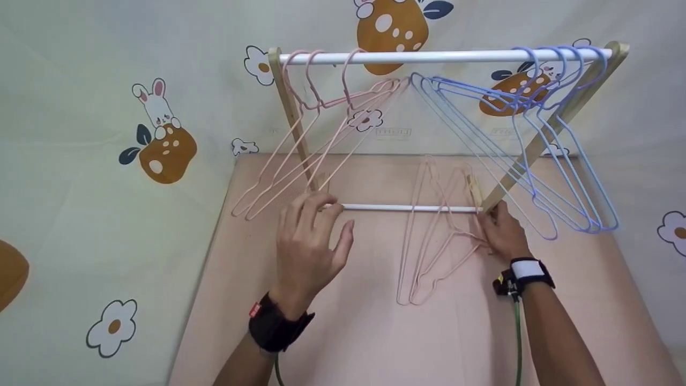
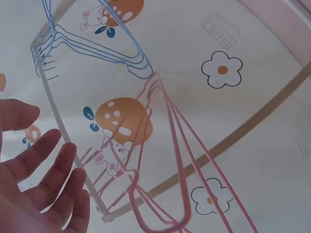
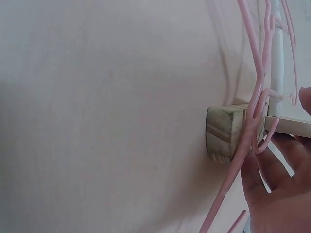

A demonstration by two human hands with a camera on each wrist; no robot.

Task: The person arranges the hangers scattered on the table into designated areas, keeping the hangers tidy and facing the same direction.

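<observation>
A clothes rack with wooden posts and a white top rail [image 1: 396, 57] stands before me. My right hand [image 1: 506, 233] grips the lower end of its right wooden post [image 1: 517, 169], fingers behind and thumb on the other side. The wooden foot [image 3: 223, 133] shows beside those fingers in the right wrist view. Two pink hangers [image 1: 410, 241] lean over the lower white bar [image 1: 375, 207], their hooks near my right hand. My left hand [image 1: 311, 246], fingers loosely bent and holding nothing, hovers near the left post's base. Three pink hangers [image 1: 308, 134] hang above it.
Several blue hangers [image 1: 576, 166] hang at the rail's right end, reaching over my right hand. A pink surface [image 1: 364, 300] lies under the rack. Behind is a pale backdrop [image 1: 214, 107] printed with rabbits, oranges and flowers. Green cables [image 1: 518, 343] trail from the wrist cameras.
</observation>
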